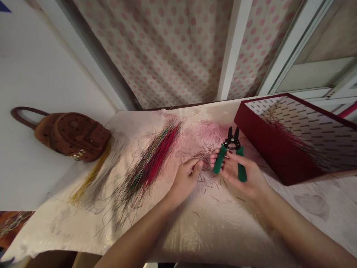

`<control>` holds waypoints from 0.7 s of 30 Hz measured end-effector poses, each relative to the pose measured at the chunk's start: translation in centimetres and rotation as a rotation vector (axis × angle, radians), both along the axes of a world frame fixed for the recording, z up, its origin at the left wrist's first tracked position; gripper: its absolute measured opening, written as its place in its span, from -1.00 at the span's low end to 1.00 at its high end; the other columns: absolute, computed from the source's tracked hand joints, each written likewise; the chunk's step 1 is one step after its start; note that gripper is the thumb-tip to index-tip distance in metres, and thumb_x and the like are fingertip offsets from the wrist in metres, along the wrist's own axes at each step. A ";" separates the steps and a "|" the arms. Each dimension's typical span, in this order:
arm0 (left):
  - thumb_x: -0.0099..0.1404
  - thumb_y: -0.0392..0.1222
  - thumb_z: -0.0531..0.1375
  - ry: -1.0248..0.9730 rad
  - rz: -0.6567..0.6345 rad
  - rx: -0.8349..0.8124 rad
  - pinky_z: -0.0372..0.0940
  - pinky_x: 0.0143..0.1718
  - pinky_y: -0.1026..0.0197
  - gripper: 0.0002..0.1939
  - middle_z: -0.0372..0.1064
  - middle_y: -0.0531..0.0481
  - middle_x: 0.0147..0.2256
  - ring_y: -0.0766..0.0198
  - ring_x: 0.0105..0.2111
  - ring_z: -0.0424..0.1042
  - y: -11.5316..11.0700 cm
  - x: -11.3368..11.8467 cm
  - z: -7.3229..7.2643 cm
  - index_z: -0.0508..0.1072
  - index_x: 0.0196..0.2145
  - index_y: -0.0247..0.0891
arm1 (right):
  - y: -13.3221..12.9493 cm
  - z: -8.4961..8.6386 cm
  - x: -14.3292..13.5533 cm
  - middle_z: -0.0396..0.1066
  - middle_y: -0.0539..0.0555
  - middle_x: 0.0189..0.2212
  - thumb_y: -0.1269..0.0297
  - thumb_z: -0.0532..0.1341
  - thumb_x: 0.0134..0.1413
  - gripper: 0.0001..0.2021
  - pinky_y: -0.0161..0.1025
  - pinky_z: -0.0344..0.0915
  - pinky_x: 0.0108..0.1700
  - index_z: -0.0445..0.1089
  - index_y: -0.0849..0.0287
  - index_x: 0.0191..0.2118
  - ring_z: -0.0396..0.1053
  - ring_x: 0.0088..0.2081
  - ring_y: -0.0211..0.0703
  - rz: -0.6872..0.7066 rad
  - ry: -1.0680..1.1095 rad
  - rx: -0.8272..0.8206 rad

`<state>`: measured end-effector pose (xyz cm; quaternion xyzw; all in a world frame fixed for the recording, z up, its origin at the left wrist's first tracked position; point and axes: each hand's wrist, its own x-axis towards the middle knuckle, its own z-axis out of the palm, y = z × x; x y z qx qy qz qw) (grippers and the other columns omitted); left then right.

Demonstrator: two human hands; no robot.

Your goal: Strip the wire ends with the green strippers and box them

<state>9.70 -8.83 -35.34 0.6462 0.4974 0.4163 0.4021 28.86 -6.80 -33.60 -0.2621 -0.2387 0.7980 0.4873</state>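
Note:
My right hand [242, 171] is wrapped round the green-handled wire stripper [232, 143], whose black jaws point away from me and stand apart. Just left of it, my left hand [188, 178] is closed, thumb against the fingers; what it pinches, if anything, is too small to make out. Short wire clippings [206, 152] lie scattered on the table beneath and beyond both hands. A long bundle of red, green and dark wires [153, 160] lies slantwise to the left of my left hand.
On the right stands a dark red box [262, 145] with wires [295, 137] inside. Yellow wires [93, 176] and silvery wires [104, 173] lie at the left beside a brown bag [75, 136]. A polka-dot curtain [173, 48] hangs behind the cloth-covered table [195, 238].

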 end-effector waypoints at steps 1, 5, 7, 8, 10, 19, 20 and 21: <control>0.48 0.06 0.08 -0.023 0.008 -0.010 0.19 -0.28 0.23 -0.59 0.32 0.01 -0.45 0.24 -0.38 0.29 0.0 0.1 0.0 0.42 -0.42 -0.27 | 0.0 -0.1 0.0 0.55 0.17 -0.19 0.26 0.30 0.19 -0.84 -0.06 0.49 0.00 0.53 0.18 -0.14 0.51 -0.15 0.00 0.017 -0.006 -0.003; 0.44 0.02 0.15 -0.114 0.049 -0.012 0.20 -0.26 0.24 -0.68 0.39 -0.01 -0.37 0.24 -0.33 0.32 -0.2 0.2 0.3 0.47 -0.33 -0.28 | -0.2 -0.6 -0.1 0.55 0.20 -0.16 0.24 0.30 0.21 -0.81 -0.08 0.46 0.01 0.53 0.21 -0.13 0.50 -0.13 0.01 0.065 -0.026 0.001; 0.44 -0.01 0.16 -0.137 0.106 0.015 0.19 -0.27 0.25 -0.70 0.38 0.00 -0.38 0.25 -0.34 0.30 -0.2 0.1 0.6 0.47 -0.34 -0.28 | -0.3 -0.9 -0.1 0.53 0.18 -0.11 0.22 0.30 0.22 -0.81 -0.11 0.43 0.00 0.53 0.20 -0.13 0.48 -0.14 -0.03 0.060 -0.049 0.024; 0.44 -0.03 0.16 -0.140 0.146 0.034 0.18 -0.29 0.26 -0.71 0.35 0.01 -0.40 0.27 -0.36 0.28 -0.2 0.0 0.8 0.45 -0.37 -0.28 | -0.4 -1.1 -0.1 0.52 0.16 -0.11 0.22 0.31 0.22 -0.82 -0.14 0.42 -0.02 0.52 0.19 -0.14 0.47 -0.15 -0.06 0.062 -0.071 0.036; 0.43 -0.05 0.16 -0.131 0.234 0.075 0.13 -0.34 0.28 -0.69 0.26 0.05 -0.44 0.30 -0.40 0.21 -0.1 -0.2 1.1 0.39 -0.42 -0.27 | -0.7 -1.5 -0.2 0.51 0.12 -0.17 0.21 0.33 0.20 -0.82 -0.20 0.39 -0.10 0.51 0.17 -0.15 0.44 -0.20 -0.11 0.105 -0.136 0.055; 0.43 -0.03 0.15 -0.087 0.353 0.146 0.07 -0.42 0.28 -0.66 0.11 0.10 -0.51 0.33 -0.47 0.09 -0.1 -0.9 1.8 0.30 -0.47 -0.24 | -2.1 -1.9 -1.2 0.43 0.12 -0.29 -0.05 0.36 0.13 -0.62 -0.13 0.25 -0.20 0.46 0.18 -0.15 0.36 -0.28 -0.07 0.343 -0.449 0.222; 0.43 -0.04 0.15 -0.078 0.350 0.153 0.06 -0.42 0.27 -0.65 0.10 0.10 -0.51 0.33 -0.47 0.08 -0.2 -0.9 1.8 0.30 -0.48 -0.24 | -2.2 -1.9 -1.2 0.43 0.12 -0.30 -0.08 0.36 0.12 -0.60 -0.12 0.25 -0.20 0.45 0.17 -0.15 0.36 -0.28 -0.07 0.353 -0.464 0.229; 0.43 -0.04 0.15 -0.068 0.350 0.160 0.05 -0.43 0.27 -0.64 0.08 0.10 -0.52 0.34 -0.48 0.07 -0.2 -0.9 1.8 0.29 -0.49 -0.24 | -2.2 -1.9 -1.3 0.42 0.11 -0.30 -0.09 0.36 0.11 -0.59 -0.12 0.25 -0.20 0.45 0.17 -0.15 0.35 -0.29 -0.07 0.357 -0.477 0.235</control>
